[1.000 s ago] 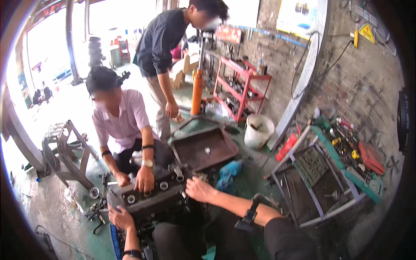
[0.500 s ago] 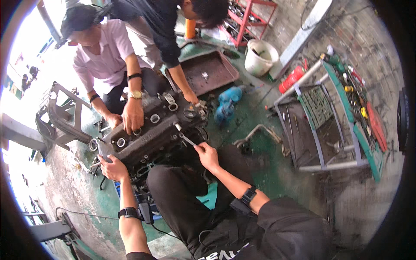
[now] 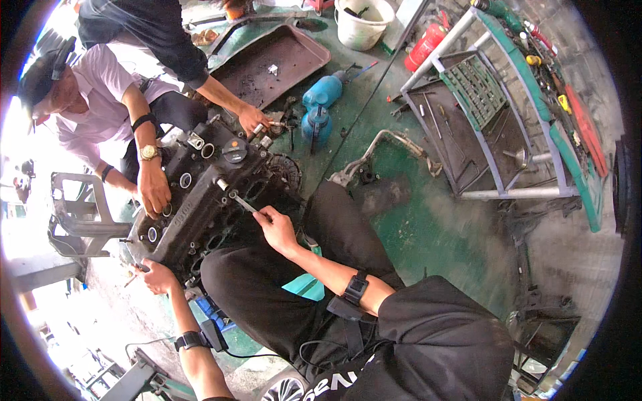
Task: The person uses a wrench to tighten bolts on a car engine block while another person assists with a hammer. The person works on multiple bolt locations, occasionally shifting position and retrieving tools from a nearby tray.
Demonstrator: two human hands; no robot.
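A black engine with its cover (image 3: 184, 207) lies low in front of me, with round openings along the top and a dark cap. My right hand (image 3: 277, 229) grips a silver wrench (image 3: 245, 202), whose head is on a fitting at the cover's near edge. My left hand (image 3: 157, 277) holds the cover's near left end, its fingertips partly hidden. A crouching person's hand (image 3: 155, 190) is on the cover at a round opening. A standing person's hand (image 3: 253, 119) reaches to small metal parts at the far end.
Behind the engine are a brown tray (image 3: 301, 53), blue containers (image 3: 316, 130) and a white bucket (image 3: 361, 27). Right stand a red extinguisher (image 3: 422, 48), a tool cart (image 3: 485, 93) and a bent pipe (image 3: 394, 144). A metal frame (image 3: 80, 220) is at the left.
The view has tipped downward. A wrench shows in my right hand since half a second ago. The standing person has bent down, a hand now by the engine's far end.
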